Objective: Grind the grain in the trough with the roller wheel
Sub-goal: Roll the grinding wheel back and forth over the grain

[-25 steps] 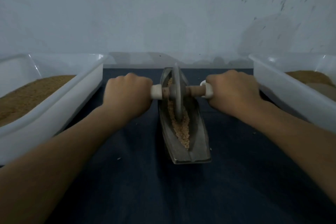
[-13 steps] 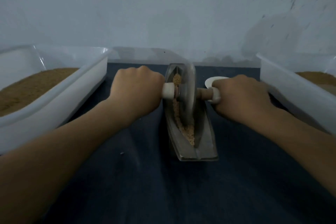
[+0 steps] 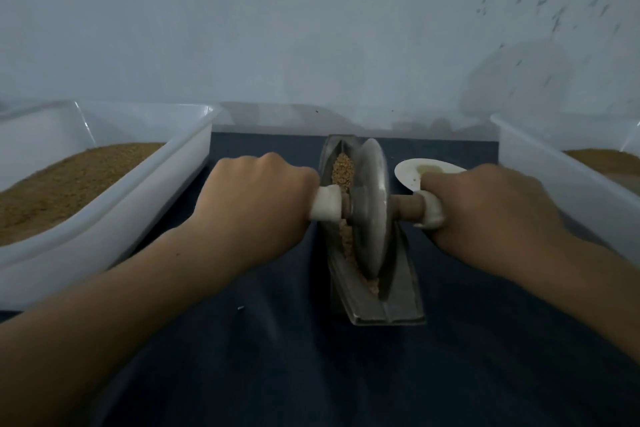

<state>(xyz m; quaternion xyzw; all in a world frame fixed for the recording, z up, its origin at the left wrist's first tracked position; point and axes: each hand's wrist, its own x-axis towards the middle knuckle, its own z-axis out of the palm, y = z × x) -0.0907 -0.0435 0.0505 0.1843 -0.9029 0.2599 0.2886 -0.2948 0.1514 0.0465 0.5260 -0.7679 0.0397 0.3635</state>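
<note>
Counted: two hands, one wheel, one trough, two tubs, one plate, all on a dark cloth (image 3: 311,374) before a pale wall (image 3: 311,28).

In the middle, the metal trough (image 3: 381,305): long, narrow, running near to far. Inside it, a line of tan grain (image 3: 343,168), heaped at the far end and thinner toward the near end. Upright in the groove, the wheel (image 3: 372,208): a grey metal disc, rim down on the grain toward the near end, on a wooden axle (image 3: 405,206) with a white grip at each end.

Left hand (image 3: 256,198) clamped in a fist round the left grip (image 3: 325,208), knuckles up. Right hand (image 3: 491,208) curled tight round the right grip (image 3: 433,210) in the same way. Fingertips hidden under both fists.

At the left, well apart from the trough, the left tub (image 3: 138,204): white plastic, with a deep bed of brown meal (image 3: 69,177) in it. At the right, the right tub (image 3: 554,184), cut off by the frame edge, with more brown meal inside.

Just beyond the right hand, between trough and right tub, the white plate (image 3: 408,172), partly hidden by the knuckles, bearing only a faint pale smear.
</note>
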